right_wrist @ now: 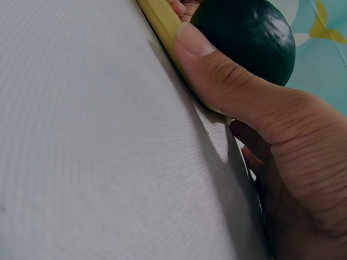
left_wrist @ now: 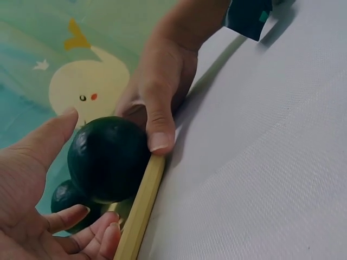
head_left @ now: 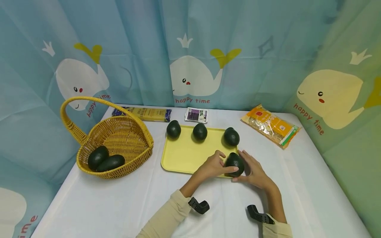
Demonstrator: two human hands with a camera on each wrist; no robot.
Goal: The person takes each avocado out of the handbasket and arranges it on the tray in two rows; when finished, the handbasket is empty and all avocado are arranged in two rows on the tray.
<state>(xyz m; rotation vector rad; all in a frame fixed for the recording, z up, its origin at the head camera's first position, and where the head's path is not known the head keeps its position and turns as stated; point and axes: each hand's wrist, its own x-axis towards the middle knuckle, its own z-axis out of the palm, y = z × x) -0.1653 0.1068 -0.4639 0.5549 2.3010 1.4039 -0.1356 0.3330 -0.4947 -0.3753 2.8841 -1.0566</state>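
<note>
A dark green avocado point(head_left: 234, 164) sits on the front right corner of a yellow tray point(head_left: 184, 158). My left hand point(head_left: 215, 165) is beside it with thumb and fingers spread; the left wrist view shows a gap between the thumb and the avocado point(left_wrist: 108, 160). Gripping the tray's corner is my right hand point(head_left: 254, 172), its thumb along the front rim point(right_wrist: 162, 24) and its fingers along the right side, close to the avocado. Along the tray's back edge stand three more avocados, at left point(head_left: 173, 129), middle point(head_left: 200, 132) and right point(head_left: 231, 137).
To the left stands a yellow wicker basket point(head_left: 128, 132) with a tall handle, holding two avocados point(head_left: 110, 163). Behind the tray lie a long yellow packet point(head_left: 148, 114) and a small white and purple packet point(head_left: 196, 115). An orange bag point(head_left: 271, 125) lies at the back right, before the curtain.
</note>
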